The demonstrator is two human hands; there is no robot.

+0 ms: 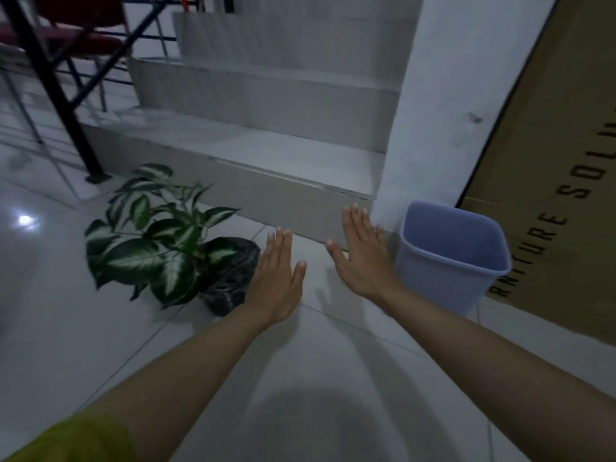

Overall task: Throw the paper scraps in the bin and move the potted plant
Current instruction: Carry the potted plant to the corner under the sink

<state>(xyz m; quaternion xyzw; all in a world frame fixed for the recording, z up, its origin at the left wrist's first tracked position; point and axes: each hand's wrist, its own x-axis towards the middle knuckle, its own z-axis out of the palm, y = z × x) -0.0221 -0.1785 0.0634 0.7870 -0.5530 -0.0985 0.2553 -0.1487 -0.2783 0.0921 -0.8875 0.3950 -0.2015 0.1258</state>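
On the tiled floor (66,328), the potted plant (160,241) leans left, bin (453,258) upright, both hands' grip released.

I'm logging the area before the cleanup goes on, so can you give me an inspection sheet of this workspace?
Surface: pale glossy tiled floor, with a light glare at the left.
Job's things: potted plant in a dark wrapped pot, leaning left; blue bin upright against the white pillar; its bottom is hidden. Paper scraps: nothing seen.
Clutter: nothing seen on the floor between plant and bin.
Hands: left hand and right hand both flat, fingers extended, holding nothing.
Cables: nothing seen.
Surroundings: grey steps ahead, black metal frame at the left, printed cardboard box at the right.
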